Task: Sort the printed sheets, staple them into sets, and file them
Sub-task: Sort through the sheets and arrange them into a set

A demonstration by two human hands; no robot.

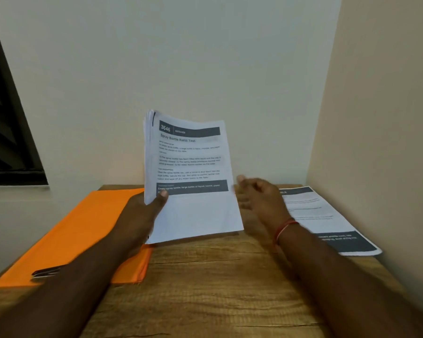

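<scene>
My left hand (144, 211) grips a stack of printed sheets (191, 191) by its left edge, thumb on the front page, and holds it upright above the table. The top page reads "3646 Kitchen, Spray Bottle Refill Test". My right hand (259, 198) hovers just right of the stack with fingers relaxed and holds nothing; it looks blurred. Another printed sheet (327, 220) lies flat on the table at the right. An orange folder (83, 235) lies flat at the left, partly under my left arm.
A small dark stapler-like object (46, 273) rests on the orange folder near its front corner. The wooden table (205, 289) stands in a corner, with walls close behind and to the right. A dark louvred window (8, 132) is at the left.
</scene>
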